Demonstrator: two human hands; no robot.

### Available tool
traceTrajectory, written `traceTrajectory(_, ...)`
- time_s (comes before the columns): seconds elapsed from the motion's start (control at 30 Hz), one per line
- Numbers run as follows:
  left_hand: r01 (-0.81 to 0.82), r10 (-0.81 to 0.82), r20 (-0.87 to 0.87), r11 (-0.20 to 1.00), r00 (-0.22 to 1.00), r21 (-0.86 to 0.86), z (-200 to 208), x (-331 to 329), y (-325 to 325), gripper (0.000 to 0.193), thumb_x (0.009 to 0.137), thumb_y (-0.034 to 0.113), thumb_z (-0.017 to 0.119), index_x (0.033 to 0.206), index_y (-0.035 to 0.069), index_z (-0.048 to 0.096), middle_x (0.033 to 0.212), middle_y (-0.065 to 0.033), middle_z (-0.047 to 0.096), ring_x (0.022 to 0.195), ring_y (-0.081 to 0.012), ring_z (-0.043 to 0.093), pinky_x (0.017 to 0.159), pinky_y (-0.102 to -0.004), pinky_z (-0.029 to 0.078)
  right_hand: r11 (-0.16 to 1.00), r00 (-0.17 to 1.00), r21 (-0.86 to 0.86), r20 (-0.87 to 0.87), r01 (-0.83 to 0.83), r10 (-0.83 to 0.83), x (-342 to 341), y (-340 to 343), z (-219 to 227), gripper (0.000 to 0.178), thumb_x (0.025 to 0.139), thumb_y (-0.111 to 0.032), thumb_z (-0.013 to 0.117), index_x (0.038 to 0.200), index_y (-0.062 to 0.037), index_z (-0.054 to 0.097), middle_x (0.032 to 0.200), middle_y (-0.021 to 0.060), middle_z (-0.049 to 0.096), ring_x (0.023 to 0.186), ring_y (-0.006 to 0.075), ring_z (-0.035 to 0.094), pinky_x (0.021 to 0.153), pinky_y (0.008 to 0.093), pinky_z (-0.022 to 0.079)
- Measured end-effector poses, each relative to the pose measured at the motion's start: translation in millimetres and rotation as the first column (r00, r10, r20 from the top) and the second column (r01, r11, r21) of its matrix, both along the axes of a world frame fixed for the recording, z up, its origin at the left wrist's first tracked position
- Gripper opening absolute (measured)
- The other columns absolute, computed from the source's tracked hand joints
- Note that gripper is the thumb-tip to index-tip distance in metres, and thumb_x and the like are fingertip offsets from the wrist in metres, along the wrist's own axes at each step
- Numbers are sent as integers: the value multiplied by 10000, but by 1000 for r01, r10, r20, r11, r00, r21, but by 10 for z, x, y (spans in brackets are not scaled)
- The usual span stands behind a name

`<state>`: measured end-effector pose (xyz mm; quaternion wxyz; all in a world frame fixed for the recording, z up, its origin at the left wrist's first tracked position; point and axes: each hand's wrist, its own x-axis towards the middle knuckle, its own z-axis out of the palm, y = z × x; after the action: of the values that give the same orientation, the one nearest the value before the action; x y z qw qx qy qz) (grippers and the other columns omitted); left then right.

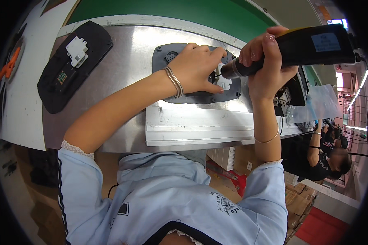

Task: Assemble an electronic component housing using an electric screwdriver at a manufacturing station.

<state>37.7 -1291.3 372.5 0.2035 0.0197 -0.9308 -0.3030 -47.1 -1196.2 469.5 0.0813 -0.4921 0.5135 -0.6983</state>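
My right hand [268, 61] is wrapped round a black electric screwdriver [310, 45] held nearly level. Its thin bit points left and reaches a white plastic part [224, 80] on a dark grey moulded panel [188, 98]. My left hand [198, 67] lies over the panel, its thumb and fingers bent about the white part's edges and holding it. The hand hides part of the panel, which has a round speaker grille [171, 56] and screw posts near its rim. Whether a screw sits under the bit is too small to tell.
At the left of the metal bench [124, 45] lies another dark panel [53, 77] with a white part on it. A white ledge [192, 124] runs along the near side. Orange-handled pliers or scissors [10, 65] lie far left. A black tray [288, 92] and clear plastic bag [321, 104] stand right; a co-worker [325, 163] sits beyond.
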Motion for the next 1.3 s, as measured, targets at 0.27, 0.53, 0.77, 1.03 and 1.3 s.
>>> traceTrajectory(0.27, 58, -94, -91, 939, 991, -340, 36, -110, -80, 575, 680, 511, 715, 1073, 121, 556, 925, -68, 618, 1020, -229, 555, 1011, -528, 316, 982, 991, -148, 34, -120, 126, 85, 466, 254, 281, 901, -157, 430, 1111, 26, 390, 581, 35, 375, 441, 144, 380, 431, 281, 378)
traceTrajectory(0.53, -337, 254, -232, 814, 939, -472, 321, -462, -854, 689, 840, 407, 627, 1437, 317, 293, 1434, -98, 396, 1284, -294, 405, 1061, -563, 276, 984, 999, -173, -41, -43, 36, 113, 786, 263, 232, 905, -124, 435, 1080, 27, 459, 588, 38, 390, 435, 125, 366, 423, 265, 368)
traceTrajectory(0.77, -429, 436, -82, 804, 896, -413, 469, 1718, -1266, 303, 800, 250, 674, 1076, 127, 658, 1229, -94, 573, 1145, -292, 512, 1004, -395, 373, 982, 994, -177, -71, 65, -79, -263, 1346, 296, 267, 911, -130, 423, 1135, 13, 448, 597, 27, 375, 492, 133, 381, 493, 268, 364)
traceTrajectory(1.03, -521, 522, 20, 852, 852, -52, 128, 2265, -1363, 383, 730, 217, 743, 1102, 165, 667, 1177, -60, 591, 1114, -246, 545, 991, -356, 384, 966, 979, -155, 42, 204, -200, -410, 1476, 310, 275, 895, -147, 469, 1110, 24, 444, 613, 33, 382, 505, 132, 391, 502, 270, 371)
traceTrajectory(1.3, -197, 204, 62, 975, 977, -101, 216, 1280, -891, 375, 703, 262, 754, 1062, 173, 696, 1171, -63, 596, 1100, -255, 535, 992, -379, 361, 914, 923, -148, -17, 377, -384, -618, 1553, 521, 359, 892, -143, 480, 1184, 46, 389, 611, 38, 384, 501, 146, 399, 528, 294, 391)
